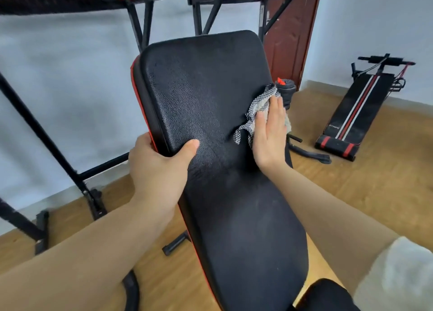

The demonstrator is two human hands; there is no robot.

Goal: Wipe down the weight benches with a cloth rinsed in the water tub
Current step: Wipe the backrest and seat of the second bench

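The straight fingers (277, 110) of the right hand (269, 135) lie flat and close together on a checked mesh cloth (256, 106). They press it against the right edge of the tilted backrest pad (199, 88) and curl round nothing. The cloth bunches out from under the palm on both sides.

The left hand (159, 167) grips the pad's left edge, by the red piping. Its thumb (190, 146) lies on the black face and the other fingers are wrapped behind the edge, mostly hidden.

The cloth looks thin, limp and light, so under a flat palm it will probably ruck up and lag rather than stay spread. Broad, even pressure suits it better than a pinch. The pad looks firm, with a grained, faintly shiny cover that a damp cloth should glide over easily. The tilted backrest may give under a push, so holding the opposite edge is a sensible way to brace it.

Below it, the seat pad (248, 235) shows pale smears and probably still needs wiping. A sit-up bench (358, 114) lies on the wooden floor (351, 189) well apart, to the right. The water tub is not in view.
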